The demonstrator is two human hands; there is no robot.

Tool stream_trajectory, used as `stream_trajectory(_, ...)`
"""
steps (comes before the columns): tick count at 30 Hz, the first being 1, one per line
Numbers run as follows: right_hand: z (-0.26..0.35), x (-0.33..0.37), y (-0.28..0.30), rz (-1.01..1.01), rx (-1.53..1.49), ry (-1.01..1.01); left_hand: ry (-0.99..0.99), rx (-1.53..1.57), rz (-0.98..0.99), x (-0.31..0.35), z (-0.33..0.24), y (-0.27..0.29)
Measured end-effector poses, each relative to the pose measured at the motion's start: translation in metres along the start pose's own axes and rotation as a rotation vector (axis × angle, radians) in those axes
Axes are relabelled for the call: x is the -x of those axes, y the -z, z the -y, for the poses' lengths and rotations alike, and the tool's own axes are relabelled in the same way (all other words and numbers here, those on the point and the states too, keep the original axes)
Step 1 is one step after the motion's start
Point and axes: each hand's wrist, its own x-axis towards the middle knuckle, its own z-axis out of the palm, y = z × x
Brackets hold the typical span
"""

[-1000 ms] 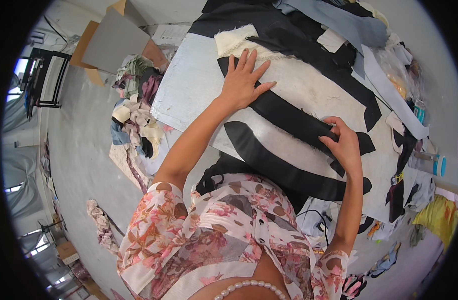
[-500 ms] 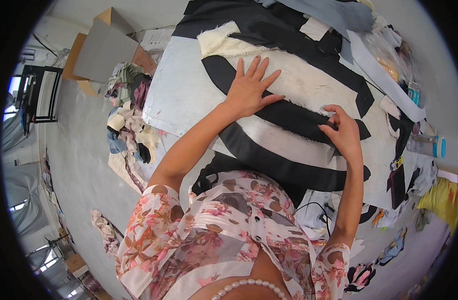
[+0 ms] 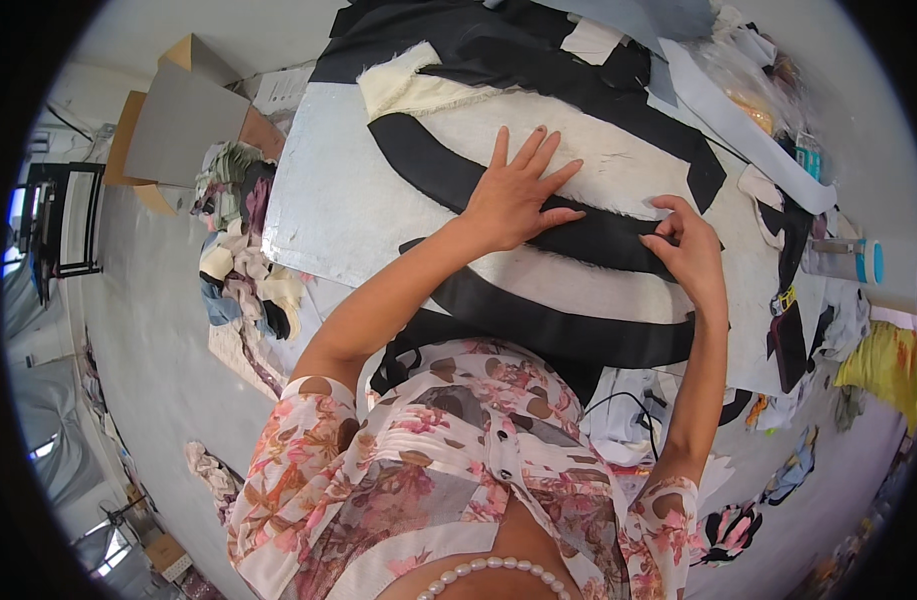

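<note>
A curved black fabric strip (image 3: 418, 165) with frayed edges lies across the table. My left hand (image 3: 518, 205) rests flat on its middle, fingers spread and thumb stretched along it. Close to the strip's right end is my right hand (image 3: 690, 250); its thumb touches the black cloth and its index finger is at the frayed far edge, with a gap between the two. A second curved black strip (image 3: 538, 315) lies nearer my body. Off-white material (image 3: 628, 135) shows beyond the first strip, and a cream frayed piece (image 3: 396, 82) sits at the far left.
Black cloth (image 3: 478, 30) covers the table's far side. Fabric scraps (image 3: 240, 262) are heaped at the left, below an open cardboard box (image 3: 183, 125). Along the right lie a pale curved strip (image 3: 748, 130), a clear container (image 3: 838, 258) and a dark phone-like object (image 3: 788, 345).
My left hand has slid to the right along the black strip. The right hand is now nearer the strip's right end. The whole view has shifted slightly.
</note>
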Motion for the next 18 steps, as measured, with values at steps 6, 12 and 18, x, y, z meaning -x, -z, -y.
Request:
stream_trajectory(6,0.002,0.002,-0.005,-0.014,0.031,0.009,-0.065,0.106,-0.102,-0.018,-0.027,-0.007)
stream_trajectory(12,-0.016,0.009,0.009,0.009,-0.138,-0.077,-0.128,0.092,-0.013,-0.026,-0.047,-0.027)
stream_trajectory(18,-0.045,0.026,0.038,-0.133,-0.405,-0.175,-0.104,0.099,0.040,-0.025,-0.047,-0.023)
